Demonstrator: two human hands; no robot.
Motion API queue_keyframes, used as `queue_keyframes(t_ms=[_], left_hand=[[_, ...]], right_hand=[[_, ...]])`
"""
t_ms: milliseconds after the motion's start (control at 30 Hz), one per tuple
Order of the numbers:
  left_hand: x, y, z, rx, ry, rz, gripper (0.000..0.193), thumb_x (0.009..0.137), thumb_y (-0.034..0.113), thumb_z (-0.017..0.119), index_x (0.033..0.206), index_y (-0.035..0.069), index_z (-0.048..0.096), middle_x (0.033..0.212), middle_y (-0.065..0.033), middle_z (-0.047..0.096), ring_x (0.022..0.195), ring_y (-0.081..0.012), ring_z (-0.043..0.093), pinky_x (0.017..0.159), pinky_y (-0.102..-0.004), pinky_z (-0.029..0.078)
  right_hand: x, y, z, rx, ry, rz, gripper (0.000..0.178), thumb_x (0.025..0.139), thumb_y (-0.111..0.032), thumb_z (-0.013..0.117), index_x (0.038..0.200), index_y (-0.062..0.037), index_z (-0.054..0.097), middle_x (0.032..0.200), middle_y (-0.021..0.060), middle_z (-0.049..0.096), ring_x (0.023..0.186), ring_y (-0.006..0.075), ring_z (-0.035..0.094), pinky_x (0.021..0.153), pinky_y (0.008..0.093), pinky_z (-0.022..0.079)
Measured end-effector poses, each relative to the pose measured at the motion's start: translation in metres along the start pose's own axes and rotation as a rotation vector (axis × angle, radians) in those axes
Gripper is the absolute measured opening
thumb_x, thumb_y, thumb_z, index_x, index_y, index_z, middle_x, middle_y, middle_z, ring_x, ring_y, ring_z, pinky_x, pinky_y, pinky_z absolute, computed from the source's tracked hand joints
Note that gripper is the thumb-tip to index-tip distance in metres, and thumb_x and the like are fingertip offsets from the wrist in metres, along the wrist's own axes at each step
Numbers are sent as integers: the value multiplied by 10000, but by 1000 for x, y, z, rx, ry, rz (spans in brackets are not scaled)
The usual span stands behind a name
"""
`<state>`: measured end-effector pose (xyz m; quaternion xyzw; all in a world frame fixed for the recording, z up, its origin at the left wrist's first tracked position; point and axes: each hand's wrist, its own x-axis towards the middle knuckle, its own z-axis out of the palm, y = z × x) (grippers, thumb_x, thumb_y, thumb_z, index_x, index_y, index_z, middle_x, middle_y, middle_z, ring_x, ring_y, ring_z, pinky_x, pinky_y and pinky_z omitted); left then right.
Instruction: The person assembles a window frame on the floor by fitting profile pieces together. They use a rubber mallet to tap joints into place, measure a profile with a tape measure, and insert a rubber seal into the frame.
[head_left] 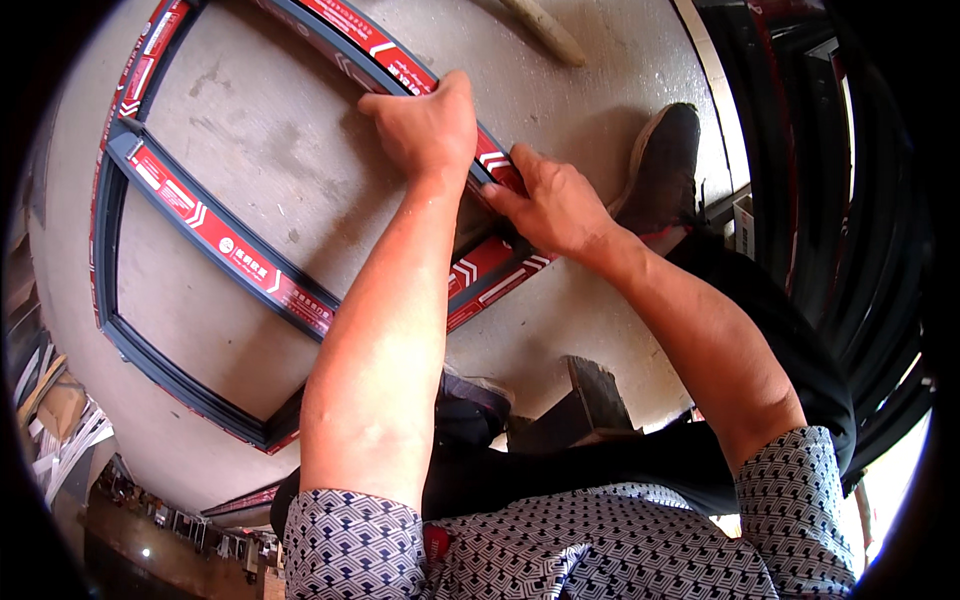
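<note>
A dark grey profile bar (490, 158) covered with red and white film slants from the top edge down to the right. My left hand (430, 125) is closed around its middle, thumb on the near side. Farther down, my right hand (555, 205) grips the same bar near its lower end, thumb against its side. Below and left lies a grey frame (200, 220) with crossbars, wearing the same red film. My left forearm covers part of it. Whether the held bar is joined to the frame at the lower right corner, I cannot tell.
My shoe (665, 155) stands right of the bar, and another shoe (475, 392) shows under my left forearm. A dark block (590, 395) sits near my legs. A wooden stick (545, 30) lies at the top. Dark profiles (840, 200) are stacked at right; scraps (65, 415) lie far left.
</note>
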<state>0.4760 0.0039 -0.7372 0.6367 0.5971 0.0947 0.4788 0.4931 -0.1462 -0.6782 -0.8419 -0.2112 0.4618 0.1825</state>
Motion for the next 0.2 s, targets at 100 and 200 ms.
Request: queue_keyframes(t_ms=[100,200], left_hand=[[-2,1,-1,-1,-10,-10,716,773,246,748,1208,-208,406,1173,-369,620,1097,-421,684,1020,-430,528],[-2,3,-2,-45,-44,-39,727,771,250,751,1223,-199,401,1251,-390,573,1154,-431,657,1028,-434,527]], right_hand=[[-1,-1,1,-5,-29,32,428,988,-421,661,1128,-23,590,1105,272,707,1071,471,677,914,543,525],[1,6,5,-21,-23,-3,453,989,-449,657,1186,-46,598,1092,273,711,1071,466,679,932,541,521]])
